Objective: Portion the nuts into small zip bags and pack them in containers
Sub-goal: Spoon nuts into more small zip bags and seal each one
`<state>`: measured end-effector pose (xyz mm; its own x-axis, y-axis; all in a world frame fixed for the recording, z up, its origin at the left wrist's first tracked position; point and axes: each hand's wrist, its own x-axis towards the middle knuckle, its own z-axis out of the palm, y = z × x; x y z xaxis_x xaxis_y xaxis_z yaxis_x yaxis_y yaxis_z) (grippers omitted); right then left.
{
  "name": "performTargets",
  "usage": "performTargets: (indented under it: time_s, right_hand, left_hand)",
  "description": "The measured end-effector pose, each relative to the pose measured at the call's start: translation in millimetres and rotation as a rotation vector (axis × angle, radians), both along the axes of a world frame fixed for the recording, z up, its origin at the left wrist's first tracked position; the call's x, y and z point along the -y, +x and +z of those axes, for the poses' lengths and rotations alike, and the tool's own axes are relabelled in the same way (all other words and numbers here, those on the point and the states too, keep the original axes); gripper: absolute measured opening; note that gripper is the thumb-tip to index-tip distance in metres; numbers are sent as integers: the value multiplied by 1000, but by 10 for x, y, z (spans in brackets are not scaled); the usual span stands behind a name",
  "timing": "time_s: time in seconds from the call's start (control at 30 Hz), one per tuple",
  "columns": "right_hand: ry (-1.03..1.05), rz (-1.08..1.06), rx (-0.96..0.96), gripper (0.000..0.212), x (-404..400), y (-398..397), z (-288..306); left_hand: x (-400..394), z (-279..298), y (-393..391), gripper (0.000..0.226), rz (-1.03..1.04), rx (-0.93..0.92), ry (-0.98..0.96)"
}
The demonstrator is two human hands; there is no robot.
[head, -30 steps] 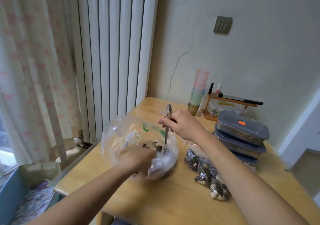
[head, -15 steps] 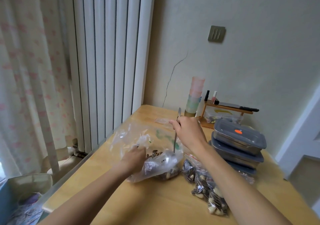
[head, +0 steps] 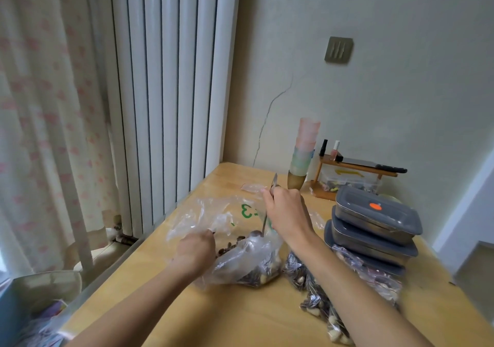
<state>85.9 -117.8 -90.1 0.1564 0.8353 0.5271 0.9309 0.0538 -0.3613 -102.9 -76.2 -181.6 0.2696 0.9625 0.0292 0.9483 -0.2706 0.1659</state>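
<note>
The large clear bag of nuts (head: 240,255) lies mid-table (head: 187,314). Your left hand (head: 195,253) pinches its open rim; your right hand (head: 287,213) grips a spoon (head: 263,223) upright, bowl dipped in the nuts. Filled zip bags (head: 315,290) lie just right. Three lidded grey containers (head: 374,229) are stacked at the far right.

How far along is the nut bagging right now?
Done: filled small zip bags lie on the table. In hand: left hand holds open the big nut bag; right hand dips the spoon in. Left: more nuts, and the stacked containers are lidded.
</note>
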Motion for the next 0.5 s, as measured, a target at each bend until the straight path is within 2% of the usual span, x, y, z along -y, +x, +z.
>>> performTargets:
  time_s: [0.17,0.33,0.4,0.5]
  right_hand:
    - [18,55,-60,53,27,-43,-32]
    - [-6,5,-148,51,6,3,-72]
    - [-27,-17,-188,50,4,23,-92]
    - [-61,-18,-302,46,33,35,-118]
  left_hand:
    - [-88,-60,-20,10,27,174,-109]
    - [-182,73,132,28,28,333,-101]
    - [-239,109,194,39,30,358,-50]
    - [-304,171,287,43,6,427,39]
